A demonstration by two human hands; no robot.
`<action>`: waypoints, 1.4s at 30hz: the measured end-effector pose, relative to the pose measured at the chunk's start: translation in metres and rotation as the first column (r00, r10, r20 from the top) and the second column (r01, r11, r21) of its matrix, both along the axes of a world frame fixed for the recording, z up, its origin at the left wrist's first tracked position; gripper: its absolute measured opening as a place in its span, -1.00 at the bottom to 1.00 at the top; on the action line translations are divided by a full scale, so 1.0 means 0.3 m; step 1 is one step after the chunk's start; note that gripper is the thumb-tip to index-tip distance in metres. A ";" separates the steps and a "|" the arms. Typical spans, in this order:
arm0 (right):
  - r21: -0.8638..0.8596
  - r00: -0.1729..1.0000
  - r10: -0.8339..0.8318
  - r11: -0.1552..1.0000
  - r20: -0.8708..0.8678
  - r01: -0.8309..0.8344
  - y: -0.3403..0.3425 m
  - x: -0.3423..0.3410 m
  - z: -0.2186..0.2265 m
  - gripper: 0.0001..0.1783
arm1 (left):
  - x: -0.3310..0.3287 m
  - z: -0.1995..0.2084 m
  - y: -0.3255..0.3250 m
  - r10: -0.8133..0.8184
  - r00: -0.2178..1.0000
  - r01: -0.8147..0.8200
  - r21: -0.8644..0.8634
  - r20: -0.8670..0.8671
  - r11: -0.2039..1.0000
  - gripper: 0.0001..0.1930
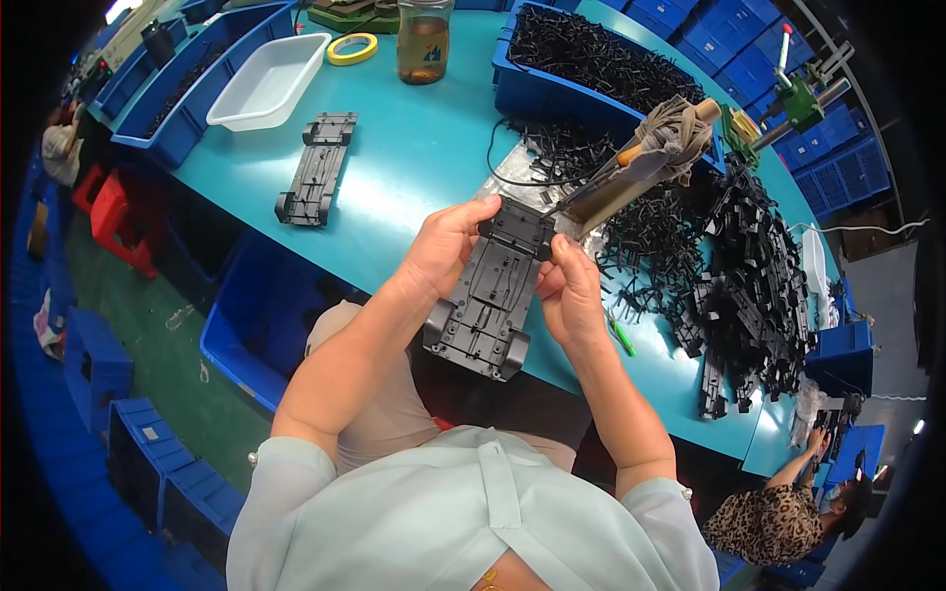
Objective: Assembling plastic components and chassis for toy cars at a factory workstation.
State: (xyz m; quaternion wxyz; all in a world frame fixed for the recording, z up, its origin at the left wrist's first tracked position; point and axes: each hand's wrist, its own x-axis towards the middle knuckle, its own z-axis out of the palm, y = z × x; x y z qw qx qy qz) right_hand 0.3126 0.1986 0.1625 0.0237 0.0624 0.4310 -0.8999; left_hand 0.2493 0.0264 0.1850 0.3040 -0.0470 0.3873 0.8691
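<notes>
A black plastic toy car chassis (488, 295) is held in front of me over the table's near edge, its far end raised toward the middle. My left hand (443, 241) grips its left edge near the far end, thumb on top. At the right edge of that same end, my right hand (570, 286) pinches it with thumb and fingers. Just beyond its far right corner comes the thin tip of a rod-like tool with a cloth-wrapped handle (670, 143); I cannot tell whether they touch. A second black chassis (317, 169) lies on the table to the left.
Loose small black parts (650, 236) and a heap of black chassis pieces (754, 286) cover the table's right side. Behind stand a blue bin (552, 94) of black parts, a jar (424, 44), yellow tape (352, 49) and a white tray (271, 84). Another person (778, 522) works far right.
</notes>
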 end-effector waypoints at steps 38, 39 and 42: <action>0.022 1.000 -0.015 1.000 0.011 0.015 -0.015 -0.010 0.023 -0.66 | -0.023 -0.042 -0.014 -0.100 0.995 0.101 0.049 -0.017 0.994 -0.67; 0.024 1.000 -0.022 0.999 0.013 0.022 -0.020 -0.009 0.031 -0.66 | -0.024 -0.041 -0.014 -0.099 0.995 0.100 0.050 -0.016 0.994 -0.67; 0.026 1.000 -0.031 0.999 0.007 0.031 -0.031 -0.009 0.047 -0.67 | -0.027 -0.042 -0.015 -0.110 0.994 0.111 0.051 -0.014 0.993 -0.67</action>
